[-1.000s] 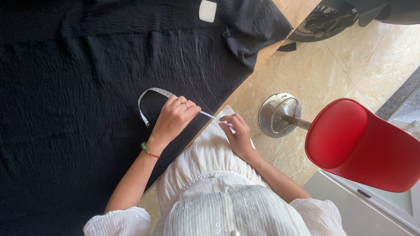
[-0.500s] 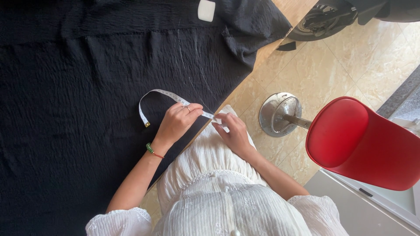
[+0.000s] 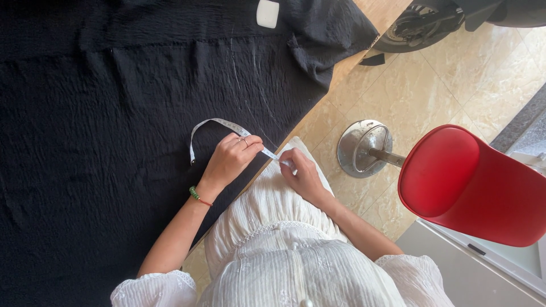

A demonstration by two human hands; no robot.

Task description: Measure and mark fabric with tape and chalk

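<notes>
Tiled floor, black cloth (image 3: 102, 148) spread over a table, red stool (image 3: 472, 182) at right, a small white block (image 3: 268, 13) on the cloth's far edge. Head view: since a second ago the left hand (image 3: 230, 161) has slid toward the cloth's near edge and the tape (image 3: 213, 126) loop has shrunk, so the tape is being drawn in. Left hand pinches it on the cloth; right hand (image 3: 300, 173) grips the other end just off the edge, over the lap. Hands close, not touching. Tape is white, narrow, curled, its free end lying on the cloth.
</notes>
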